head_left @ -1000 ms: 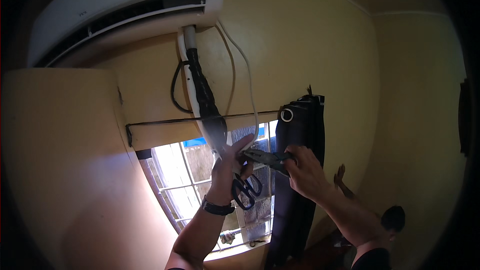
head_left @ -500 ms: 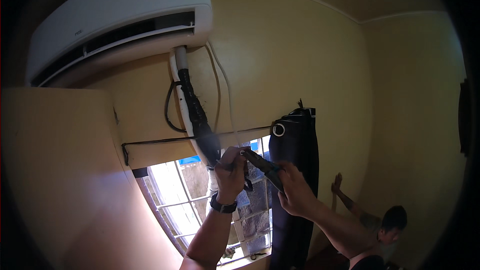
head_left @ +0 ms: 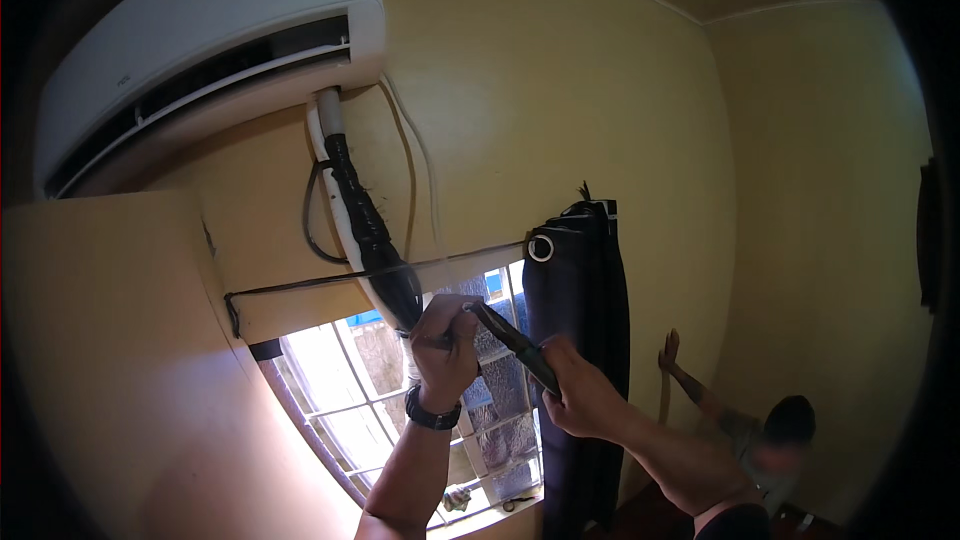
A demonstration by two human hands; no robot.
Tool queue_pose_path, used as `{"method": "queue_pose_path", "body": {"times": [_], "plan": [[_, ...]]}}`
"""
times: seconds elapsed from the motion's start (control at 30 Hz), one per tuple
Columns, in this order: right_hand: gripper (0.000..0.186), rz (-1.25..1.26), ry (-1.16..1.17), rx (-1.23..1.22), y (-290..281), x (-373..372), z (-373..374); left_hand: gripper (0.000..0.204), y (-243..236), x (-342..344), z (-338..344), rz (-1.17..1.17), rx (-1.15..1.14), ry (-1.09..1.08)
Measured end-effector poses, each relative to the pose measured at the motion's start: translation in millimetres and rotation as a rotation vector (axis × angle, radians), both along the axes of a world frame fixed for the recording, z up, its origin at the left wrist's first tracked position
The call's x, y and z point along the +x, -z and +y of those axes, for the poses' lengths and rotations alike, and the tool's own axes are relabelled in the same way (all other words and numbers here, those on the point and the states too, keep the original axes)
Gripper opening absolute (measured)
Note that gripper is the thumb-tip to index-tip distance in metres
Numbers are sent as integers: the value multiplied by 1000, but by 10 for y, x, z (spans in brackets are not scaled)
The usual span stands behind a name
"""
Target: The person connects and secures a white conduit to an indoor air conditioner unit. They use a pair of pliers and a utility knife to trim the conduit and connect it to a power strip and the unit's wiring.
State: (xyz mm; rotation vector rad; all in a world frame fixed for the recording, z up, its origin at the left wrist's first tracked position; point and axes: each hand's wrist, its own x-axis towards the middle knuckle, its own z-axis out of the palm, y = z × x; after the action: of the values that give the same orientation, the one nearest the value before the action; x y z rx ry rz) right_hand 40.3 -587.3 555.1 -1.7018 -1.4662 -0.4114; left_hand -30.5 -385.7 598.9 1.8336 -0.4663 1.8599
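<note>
My left hand (head_left: 446,350), wearing a black wristwatch (head_left: 433,410), is closed with fingertips pinched at the lower end of a thin light cable (head_left: 428,155) that hangs from the air conditioner. My right hand (head_left: 585,390) grips a pair of pliers (head_left: 520,345) by dark green handles. The plier jaws point up and left, meeting the tips of my left fingers. Whether they bite on the cable end is too small to tell. Just left of my left hand runs a pipe bundle wrapped in black tape (head_left: 365,225).
A white wall air conditioner (head_left: 230,40) hangs at upper left. A curtain rod (head_left: 300,285) crosses above a bright barred window (head_left: 370,410). A dark curtain (head_left: 575,340) is bunched behind my right hand. At lower right, another person (head_left: 785,440) has a hand against the wall.
The view has shifted, so the air conditioner sits further left. The pliers have turned slightly, and their jaws remain by my left fingertips. The other person's head has turned a little.
</note>
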Motion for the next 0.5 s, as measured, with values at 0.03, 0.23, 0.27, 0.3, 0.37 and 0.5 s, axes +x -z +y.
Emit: {"method": "queue_pose_path", "body": {"times": [0.03, 0.23, 0.27, 0.3, 0.37, 0.5], "plan": [[40, 28, -116, 1, 36, 51, 13, 22, 36, 19, -37, 5, 1, 0], [37, 427, -528, 39, 261, 34, 125, 42, 82, 103, -267, 5, -279, 91], [37, 431, -530, 42, 277, 41, 117, 43, 86, 117, -285, 1, -293, 100], [38, 490, -554, 0, 282, 62, 97, 43, 83, 137, -300, 0, -305, 112], [38, 551, -577, -35, 260, 95, 71, 39, 75, 109, -265, 62, -315, 166], [44, -20, -24, 81, 172, 61, -10, 36, 6, 60, -321, 154, -326, 266]]}}
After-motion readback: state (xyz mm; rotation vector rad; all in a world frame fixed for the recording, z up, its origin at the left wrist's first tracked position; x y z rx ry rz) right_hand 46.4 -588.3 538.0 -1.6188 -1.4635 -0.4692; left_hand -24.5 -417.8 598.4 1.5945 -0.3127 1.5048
